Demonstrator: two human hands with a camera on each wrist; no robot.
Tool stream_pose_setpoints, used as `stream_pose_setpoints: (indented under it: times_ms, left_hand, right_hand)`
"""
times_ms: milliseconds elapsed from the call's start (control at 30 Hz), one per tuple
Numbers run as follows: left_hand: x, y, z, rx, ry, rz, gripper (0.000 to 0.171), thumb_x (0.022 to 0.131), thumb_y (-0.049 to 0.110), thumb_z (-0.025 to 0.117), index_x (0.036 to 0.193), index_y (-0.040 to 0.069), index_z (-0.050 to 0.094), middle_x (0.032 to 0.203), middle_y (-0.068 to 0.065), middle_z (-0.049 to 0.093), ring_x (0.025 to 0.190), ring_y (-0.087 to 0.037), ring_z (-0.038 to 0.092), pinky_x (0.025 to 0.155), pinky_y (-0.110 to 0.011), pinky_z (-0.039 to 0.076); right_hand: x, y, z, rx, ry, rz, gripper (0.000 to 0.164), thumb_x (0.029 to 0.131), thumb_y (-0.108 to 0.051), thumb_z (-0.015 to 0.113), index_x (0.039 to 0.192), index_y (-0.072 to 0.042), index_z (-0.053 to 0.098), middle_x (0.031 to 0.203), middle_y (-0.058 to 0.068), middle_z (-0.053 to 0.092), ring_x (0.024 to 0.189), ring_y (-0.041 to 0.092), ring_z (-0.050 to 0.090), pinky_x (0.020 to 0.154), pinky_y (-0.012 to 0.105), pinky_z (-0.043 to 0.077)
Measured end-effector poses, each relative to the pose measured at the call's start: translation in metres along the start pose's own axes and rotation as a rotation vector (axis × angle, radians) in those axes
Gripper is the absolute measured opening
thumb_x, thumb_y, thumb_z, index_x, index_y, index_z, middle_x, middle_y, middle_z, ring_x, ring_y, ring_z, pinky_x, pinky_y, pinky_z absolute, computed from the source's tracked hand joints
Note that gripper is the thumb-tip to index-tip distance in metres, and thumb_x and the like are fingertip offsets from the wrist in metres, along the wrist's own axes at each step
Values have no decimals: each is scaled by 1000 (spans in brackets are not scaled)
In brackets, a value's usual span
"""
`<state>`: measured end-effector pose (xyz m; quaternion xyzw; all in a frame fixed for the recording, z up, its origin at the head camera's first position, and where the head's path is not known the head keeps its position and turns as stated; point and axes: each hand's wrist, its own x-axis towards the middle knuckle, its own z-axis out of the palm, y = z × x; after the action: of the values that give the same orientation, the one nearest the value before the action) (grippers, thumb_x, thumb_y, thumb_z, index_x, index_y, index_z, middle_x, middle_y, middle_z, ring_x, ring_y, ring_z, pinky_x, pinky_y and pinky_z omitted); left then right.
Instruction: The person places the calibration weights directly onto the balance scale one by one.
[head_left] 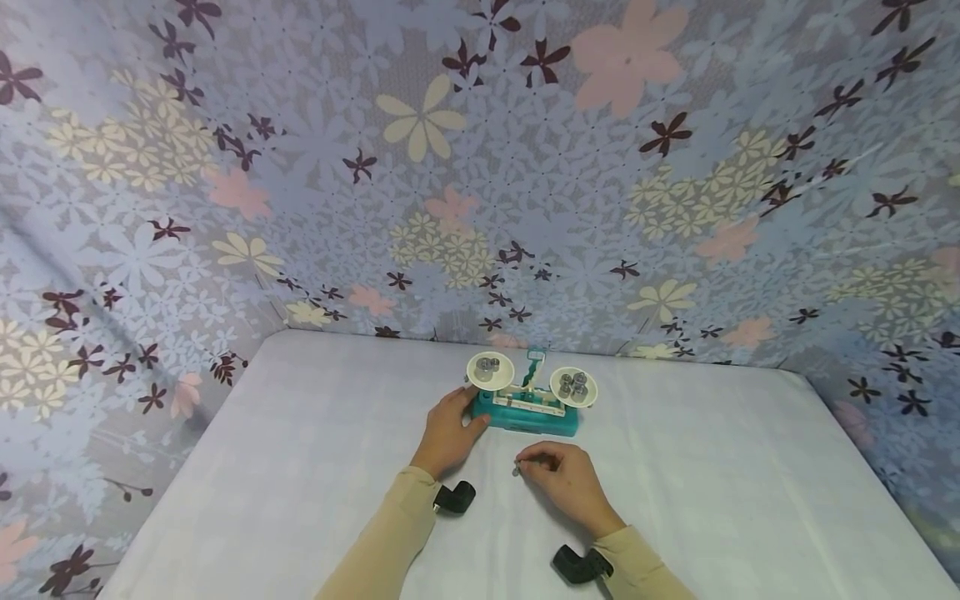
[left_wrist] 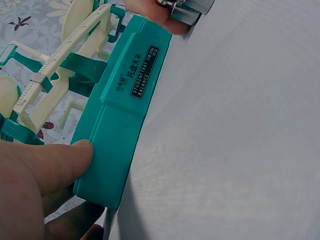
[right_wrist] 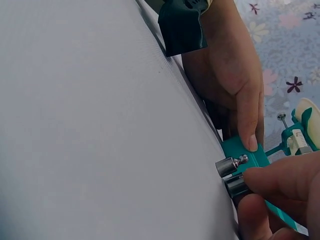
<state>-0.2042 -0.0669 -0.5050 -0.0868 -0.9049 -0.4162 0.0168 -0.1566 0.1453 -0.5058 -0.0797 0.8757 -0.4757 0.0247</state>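
A teal tray balance [head_left: 525, 417] with two cream pans stands near the far side of the table. My left hand [head_left: 446, 433] holds the left end of its base, the thumb [left_wrist: 75, 157] pressed on the front face. In front of the balance, my right hand [head_left: 564, 483] pinches a small metal weight [right_wrist: 237, 185]. A second knobbed weight [right_wrist: 227, 167] sits right beside it; whether the fingers also hold that one I cannot tell. Several metal weights [head_left: 487, 365] lie in the left pan [head_left: 480, 382], and several more [head_left: 573, 384] in the right pan [head_left: 591, 392].
A white cloth [head_left: 712, 467] covers the table. Flowered fabric [head_left: 525, 167] rises behind it and at both sides. Black camera mounts [head_left: 456, 498] are on both wrists, below tan sleeves [head_left: 390, 533].
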Motion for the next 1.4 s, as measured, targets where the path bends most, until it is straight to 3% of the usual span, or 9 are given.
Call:
stream_pose_setpoints:
  times_ms: [967, 1400]
  left_hand:
    - [0, -1, 0, 6, 12, 4, 55, 98, 23, 66, 146, 2, 51, 146, -23, 51, 139, -40, 43, 115, -56, 35]
    - [2, -2, 2, 3, 1, -6, 55, 98, 24, 65, 146, 2, 50, 147, -21, 50, 140, -38, 42, 116, -55, 34]
  right_hand:
    - [-3, -6, 2, 70, 59, 58, 7, 86, -11, 77, 89, -16, 80, 79, -7, 70, 65, 10, 57, 61, 23, 47]
    - [-3, -12, -1, 110, 92, 81, 8, 86, -7, 76, 91, -12, 80, 82, -4, 72, 62, 11, 58, 56, 22, 50]
